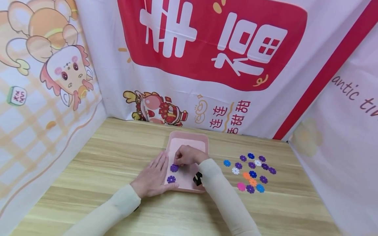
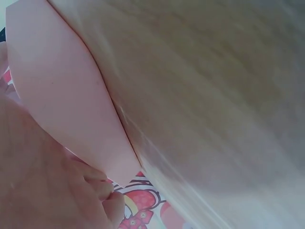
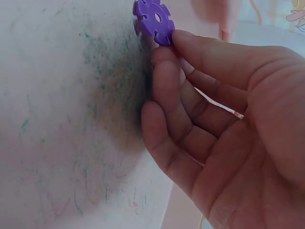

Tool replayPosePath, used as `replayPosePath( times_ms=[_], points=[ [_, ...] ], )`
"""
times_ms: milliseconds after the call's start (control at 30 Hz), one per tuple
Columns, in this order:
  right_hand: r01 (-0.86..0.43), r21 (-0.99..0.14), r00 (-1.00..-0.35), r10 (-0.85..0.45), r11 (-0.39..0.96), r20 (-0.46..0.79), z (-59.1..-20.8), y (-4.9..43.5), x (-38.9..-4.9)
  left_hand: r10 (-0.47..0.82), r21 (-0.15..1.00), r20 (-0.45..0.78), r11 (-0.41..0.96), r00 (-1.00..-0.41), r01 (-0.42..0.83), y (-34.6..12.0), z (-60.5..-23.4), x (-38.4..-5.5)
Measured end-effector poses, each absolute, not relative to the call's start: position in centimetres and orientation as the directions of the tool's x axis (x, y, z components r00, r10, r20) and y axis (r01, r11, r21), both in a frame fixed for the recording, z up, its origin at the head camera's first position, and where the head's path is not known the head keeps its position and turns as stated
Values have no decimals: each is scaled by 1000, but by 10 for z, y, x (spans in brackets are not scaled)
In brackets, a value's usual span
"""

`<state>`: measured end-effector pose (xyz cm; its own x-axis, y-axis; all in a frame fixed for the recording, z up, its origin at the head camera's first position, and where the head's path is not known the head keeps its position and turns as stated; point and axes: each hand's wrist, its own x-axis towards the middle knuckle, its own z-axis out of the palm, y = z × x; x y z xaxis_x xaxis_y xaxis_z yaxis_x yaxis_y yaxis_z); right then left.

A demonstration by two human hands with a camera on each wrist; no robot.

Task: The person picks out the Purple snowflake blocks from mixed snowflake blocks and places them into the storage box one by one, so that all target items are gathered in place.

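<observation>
My right hand (image 1: 189, 155) is inside the pink tray (image 1: 203, 139), close over its floor. Between thumb and index finger it pinches the edge of a purple notched plastic disc (image 3: 155, 19), a snowflake-shaped building piece with a round hole in the middle. In the head view this held disc (image 1: 174, 168) shows just below the fingertips. A second purple disc (image 1: 171, 179) lies nearer the tray's front left corner. My left hand (image 1: 152, 178) rests along the tray's left wall, its fingers straight and its thumb reaching over the front corner. From the left wrist, the wall (image 2: 62, 86) appears beside the palm.
Right of the tray, several loose discs lie spread on the wooden table (image 1: 118, 147): purple, dark blue (image 1: 252, 174), light blue (image 1: 260, 188), white (image 1: 235, 170), orange (image 1: 252, 182) and pink (image 1: 241, 186). Printed cloth (image 1: 177, 78) hangs behind the table and at both sides.
</observation>
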<state>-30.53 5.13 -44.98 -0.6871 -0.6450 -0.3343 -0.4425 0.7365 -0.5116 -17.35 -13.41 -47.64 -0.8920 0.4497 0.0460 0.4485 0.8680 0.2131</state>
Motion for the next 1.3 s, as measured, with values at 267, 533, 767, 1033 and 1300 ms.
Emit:
replayPosePath(
  times_ms=[267, 533, 767, 1033, 1300],
  points=[
    [-412, -500, -700, -616, 762, -362, -447, 52, -303, 439, 235, 27, 870, -898, 433, -133, -477, -172],
    [-504, -468, -694, -663, 726, -282, -416, 82, -303, 430, 252, -1, 874, -903, 416, -133, -473, -173],
    [-547, -460, -706, -681, 699, -194, -383, 133, -288, 427, 249, -1, 876, -904, 414, -133, -473, -173],
    [-484, -396, -803, -576, 780, -152, -367, 211, -251, 438, 246, 9, 870, -899, 427, -132, -475, -173],
    [-424, -354, -873, -480, 834, -84, -390, 284, -218, 434, 256, 2, 871, -901, 420, -131, -473, -173]
  ],
)
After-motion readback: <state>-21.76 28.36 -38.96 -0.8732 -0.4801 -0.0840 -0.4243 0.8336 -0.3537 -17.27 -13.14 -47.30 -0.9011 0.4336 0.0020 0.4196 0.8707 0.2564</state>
